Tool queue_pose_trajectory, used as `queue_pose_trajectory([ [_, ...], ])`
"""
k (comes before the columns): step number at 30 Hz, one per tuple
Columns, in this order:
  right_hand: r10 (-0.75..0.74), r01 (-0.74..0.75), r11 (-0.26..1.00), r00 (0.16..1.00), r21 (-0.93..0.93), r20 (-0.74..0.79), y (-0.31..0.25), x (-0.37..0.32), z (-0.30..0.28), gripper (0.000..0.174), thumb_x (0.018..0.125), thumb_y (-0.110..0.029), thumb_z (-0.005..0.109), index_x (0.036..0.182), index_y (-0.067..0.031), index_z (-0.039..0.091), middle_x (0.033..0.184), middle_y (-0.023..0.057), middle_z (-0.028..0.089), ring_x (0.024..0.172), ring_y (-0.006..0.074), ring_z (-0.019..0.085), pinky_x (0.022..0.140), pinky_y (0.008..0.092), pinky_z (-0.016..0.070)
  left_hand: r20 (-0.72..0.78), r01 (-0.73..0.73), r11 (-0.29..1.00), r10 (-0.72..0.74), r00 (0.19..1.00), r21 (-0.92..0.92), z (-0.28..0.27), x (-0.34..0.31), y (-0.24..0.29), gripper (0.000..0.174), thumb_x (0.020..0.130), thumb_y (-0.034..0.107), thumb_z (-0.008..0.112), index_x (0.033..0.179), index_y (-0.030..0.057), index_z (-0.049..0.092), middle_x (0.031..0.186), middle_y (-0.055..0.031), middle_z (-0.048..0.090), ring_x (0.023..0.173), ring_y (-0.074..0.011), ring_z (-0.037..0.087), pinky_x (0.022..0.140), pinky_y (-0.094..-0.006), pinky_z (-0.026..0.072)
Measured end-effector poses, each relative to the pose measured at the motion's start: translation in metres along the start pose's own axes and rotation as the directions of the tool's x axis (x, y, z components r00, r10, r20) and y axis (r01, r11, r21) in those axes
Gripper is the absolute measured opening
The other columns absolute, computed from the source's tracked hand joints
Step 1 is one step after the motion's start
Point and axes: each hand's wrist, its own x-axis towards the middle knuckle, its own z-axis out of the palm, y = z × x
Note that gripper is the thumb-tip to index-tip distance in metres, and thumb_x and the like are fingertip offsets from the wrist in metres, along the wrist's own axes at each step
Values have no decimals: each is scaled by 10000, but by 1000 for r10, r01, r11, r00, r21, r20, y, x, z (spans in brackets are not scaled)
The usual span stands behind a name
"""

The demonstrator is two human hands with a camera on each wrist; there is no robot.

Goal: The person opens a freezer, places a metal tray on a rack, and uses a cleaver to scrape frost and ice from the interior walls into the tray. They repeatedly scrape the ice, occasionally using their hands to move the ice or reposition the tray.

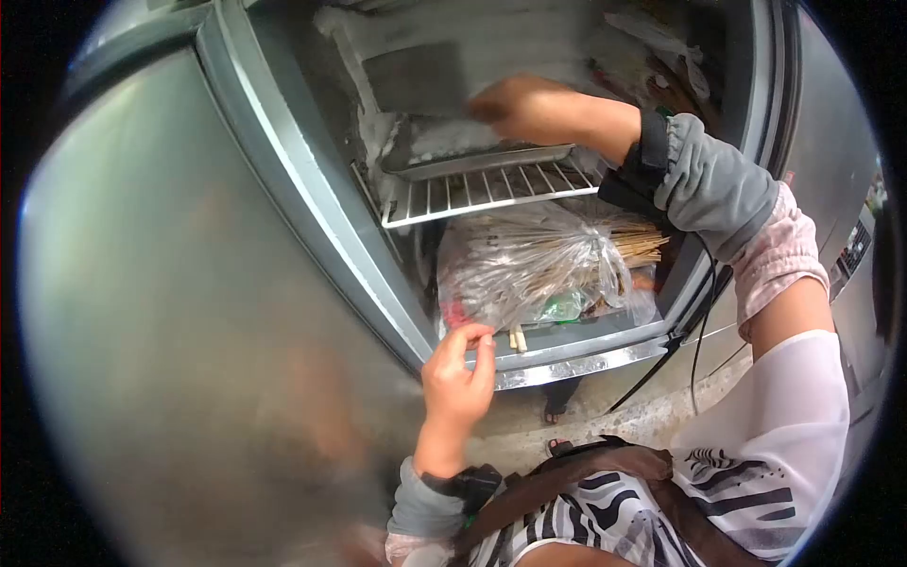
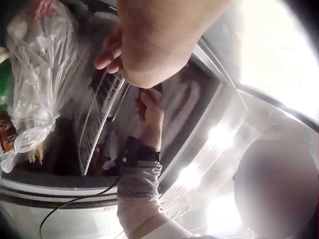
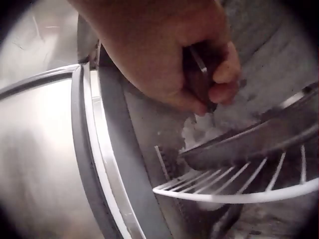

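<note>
Judging by the loose ice [image 1: 452, 140] heaped in the metal tray [image 1: 529, 154], you are partway through clearing the freezer [image 1: 312, 217]. Some frost has come off, yet a thick white crust [image 1: 376, 128] coats the left wall beside the tray's left end (the right wrist view shows it lumpy just under your knuckles). I would call the scraping begun but far from finished. The tray sits on the white wire shelf [image 1: 491, 192], toward its back edge, and holds what has fallen.

Your right hand [image 1: 529, 106] reaches deep into the upper compartment, with the forearm coming in from the right over the shelf's right edge. Its fingers are wrapped tight round the dark handle [image 3: 199, 69] of a flat metal blade [image 1: 416, 80]. The blade stands against the back of the compartment above the tray's left end, its lower edge near the ice.

Your left hand [image 1: 458, 373] is raised in front of the lower compartment, just below the freezer's front sill [image 1: 586, 359]. Its thumb and fingertips curl together right at the lower left corner of the clear plastic bag [image 1: 529, 269] of bamboo skewers [image 1: 638, 244], which lies under the shelf. Whether they pinch the plastic, I cannot tell. The steel door [image 1: 189, 283] stands open to your left.
</note>
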Motion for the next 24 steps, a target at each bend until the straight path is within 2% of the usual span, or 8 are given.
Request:
queue_pose_trajectory([
  [2,-80,81,997,995,16,-67,-3,-14,-15,430,789,-112,568,1203,-2,532,996,176,642,812,301,634,725,352,508,25,-22,999,22,999,23,0,-1,-2,82,835,27,582,898,-17,611,806,-119,661,719,-189,665,669,-289,497],
  [4,366,-365,808,926,462,91,-29,-51,-36,473,808,-112,573,1255,11,484,863,131,641,572,176,601,509,267,479,26,52,998,-51,998,-41,1,-7,-8,83,823,36,593,894,-2,613,802,-122,654,729,-216,658,666,-304,496],
  [5,366,-364,809,926,461,88,-35,-66,-33,473,808,-112,573,1255,11,484,863,131,641,572,176,601,509,267,479,16,132,986,-131,991,-105,3,-9,-10,85,812,44,603,890,14,616,797,-125,646,740,-244,651,663,-320,495],
  [7,382,-207,215,917,954,113,-49,-91,-24,494,793,-154,652,1234,3,493,733,60,580,482,67,507,414,201,407,45,94,992,-91,995,-80,7,-10,-8,86,814,47,602,895,20,618,803,-124,648,747,-240,652,668,-319,494],
  [11,155,-8,-190,987,982,38,-85,-116,-6,624,803,-97,642,1343,5,347,703,8,517,460,71,459,402,193,339,95,106,993,-100,990,-56,5,-16,-1,89,821,50,595,906,36,619,814,-119,651,756,-233,655,677,-320,493],
  [15,182,-19,-64,983,998,30,-110,-106,0,570,826,-97,594,1340,11,373,625,-1,477,456,66,433,411,206,334,68,130,990,-127,990,-50,0,-27,-2,91,820,48,596,906,25,615,819,-111,653,749,-219,657,673,-311,493],
  [21,128,-95,-236,983,967,128,-132,-78,5,549,867,-130,533,1368,-12,340,675,13,493,470,71,441,404,215,340,74,210,975,-204,976,-76,-15,-46,1,72,837,20,579,899,-9,602,854,-109,662,767,-174,663,682,-286,502],
  [24,198,-274,88,947,958,252,-132,-68,-11,540,880,-142,493,1378,-31,319,716,29,512,472,79,440,392,229,348,51,245,963,-241,969,-113,-25,-48,-2,79,839,4,570,911,-15,597,870,-104,660,778,-169,661,686,-279,503],
])
